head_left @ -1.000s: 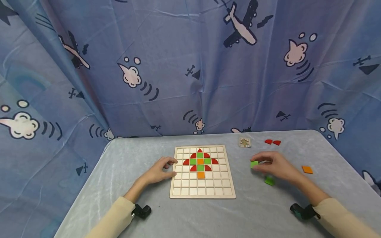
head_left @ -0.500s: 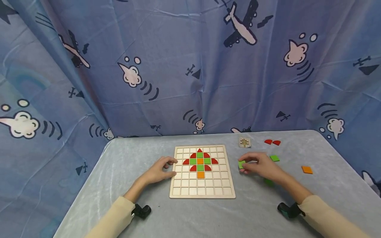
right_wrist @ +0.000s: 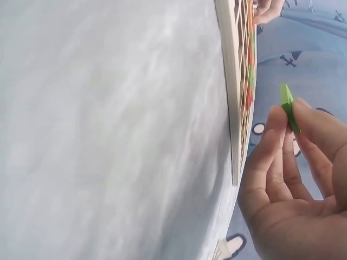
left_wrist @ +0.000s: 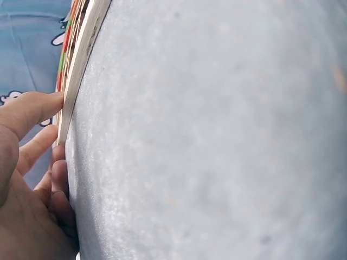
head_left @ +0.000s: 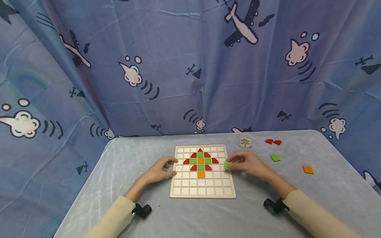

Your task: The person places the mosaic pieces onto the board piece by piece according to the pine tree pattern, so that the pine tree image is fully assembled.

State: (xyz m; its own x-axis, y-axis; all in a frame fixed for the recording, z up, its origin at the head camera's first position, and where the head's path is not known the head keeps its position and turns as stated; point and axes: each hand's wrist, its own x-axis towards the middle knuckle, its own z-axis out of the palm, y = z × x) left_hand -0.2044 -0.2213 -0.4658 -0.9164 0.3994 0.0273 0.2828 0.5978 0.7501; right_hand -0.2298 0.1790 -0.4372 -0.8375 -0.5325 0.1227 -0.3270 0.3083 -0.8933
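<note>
A square wooden grid board [head_left: 184,191] lies mid-table, bearing a tree-like pattern of red, green and orange tiles in its upper middle. My left hand [head_left: 160,171] touches the board's left edge with thumb and fingertips, the fingers relaxed; the left wrist view shows the thumb [left_wrist: 38,111] right at the wooden rim. Between thumb and fingertips my right hand [head_left: 248,162] pinches a green square tile [head_left: 227,165], held over the board's right edge. In the right wrist view that green tile [right_wrist: 289,108] is seen nearly edge-on, tilted.
To the right lie a loose green tile [head_left: 275,158], an orange tile [head_left: 308,169] and two red quarter-round tiles [head_left: 269,141]. A small pattern card [head_left: 245,142] sits behind the board's right side. A patterned blue curtain [head_left: 166,99] hangs behind the table.
My right hand has carried the green tile leftward from the loose pieces to the board's right edge. Another green tile behind the hand has come into sight. The left hand stays put.
</note>
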